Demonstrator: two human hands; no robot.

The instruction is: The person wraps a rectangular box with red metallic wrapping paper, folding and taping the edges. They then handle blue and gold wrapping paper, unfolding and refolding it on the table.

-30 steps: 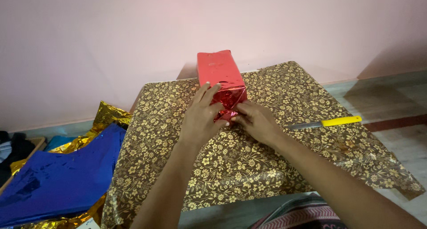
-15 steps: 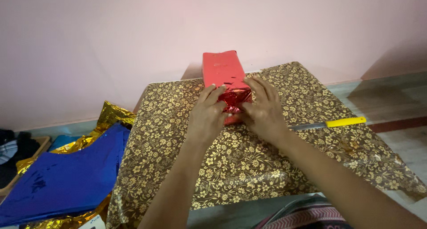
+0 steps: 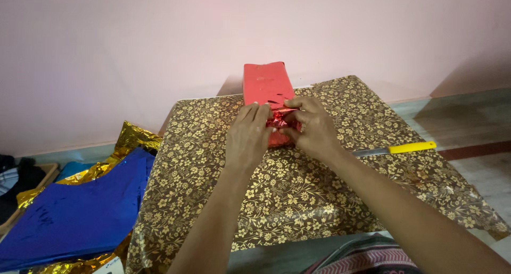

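While both hands work the near end of the red foil-wrapped box, the box lies lengthwise near the 12 o'clock edge of the bench, which is covered by a brown sheet with a gold flower print. The left hand rests flat against the end of the box at its 7 o'clock corner, fingers extended and pressing the foil. The right hand sits at the 5 o'clock corner, fingers curled and pinching the crumpled foil flap between the two hands.

To do this fold well, as judged from the pose: keep the left palm firm so the box does not slide toward the wall, draw the flap taut before creasing, and press each crease along the box edge so the foil lies flat rather than bunching.

A knife with a yellow handle lies at 3 o'clock from the hands, apart from them. Blue foil sheets over gold foil lie on the floor at 9 o'clock.

Hidden or unclear: the end face of the box is covered by both hands, so the flap's exact shape and any tape cannot be made out. The knife blade is partly behind the right forearm. The dark items at the far left edge are cut off.
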